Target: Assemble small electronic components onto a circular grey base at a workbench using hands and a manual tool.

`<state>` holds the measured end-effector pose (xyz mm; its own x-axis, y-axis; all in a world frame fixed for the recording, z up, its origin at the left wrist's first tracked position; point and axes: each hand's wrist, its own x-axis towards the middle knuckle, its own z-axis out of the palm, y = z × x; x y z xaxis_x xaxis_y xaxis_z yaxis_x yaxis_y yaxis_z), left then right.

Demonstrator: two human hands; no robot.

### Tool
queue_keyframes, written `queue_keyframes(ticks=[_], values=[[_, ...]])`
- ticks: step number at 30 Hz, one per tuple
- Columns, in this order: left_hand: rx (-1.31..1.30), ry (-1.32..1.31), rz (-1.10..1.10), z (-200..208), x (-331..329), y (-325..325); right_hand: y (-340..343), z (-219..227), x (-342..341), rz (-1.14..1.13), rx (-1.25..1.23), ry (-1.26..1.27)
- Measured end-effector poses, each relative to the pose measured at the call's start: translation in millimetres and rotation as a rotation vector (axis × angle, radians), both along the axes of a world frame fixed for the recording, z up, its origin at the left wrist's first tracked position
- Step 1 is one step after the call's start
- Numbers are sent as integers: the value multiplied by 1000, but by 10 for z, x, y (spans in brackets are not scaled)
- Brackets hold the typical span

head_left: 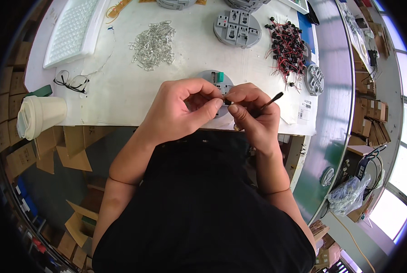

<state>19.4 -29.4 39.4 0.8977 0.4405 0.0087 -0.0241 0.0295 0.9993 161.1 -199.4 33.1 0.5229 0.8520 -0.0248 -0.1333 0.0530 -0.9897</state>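
Above the table's front edge my two hands meet, fingertips almost touching. My left hand (180, 107) pinches a small dark part (226, 102), mostly hidden by the fingers. The thumb and forefinger of my right hand (258, 116) close on the same part from the other side. A thin tool with a black tip (272, 100) is tucked in the right hand and sticks out to the upper right; its kind is unclear. Beneath the hands lies a round grey fixture (207, 76), partly covered, with a green block (220, 77) on it.
Bent metal wire pieces (154, 44) form a pile at left. Black components with red wires (286, 48) are heaped at right, beside another grey fixture (314, 79). A slotted grey fixture (237, 28), glasses (71, 82), a white tray (71, 32) and a lidded bin (42, 116) surround the work spot.
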Motion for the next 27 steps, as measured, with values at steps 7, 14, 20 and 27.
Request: queue_keyframes(ticks=[7,14,20,27], values=[[-156,48,-120,-66,35,119,11,12,-2,30,-8,-447],[-413,33,-170,-55,-21,177,-6,70,-98,-117,165,-223],[-285,40,-281,118,-1,165,-27,28,-42,-32,154,-346],[-335,7,-223,-21,25,29,-36,31,-51,-8,95,-464]])
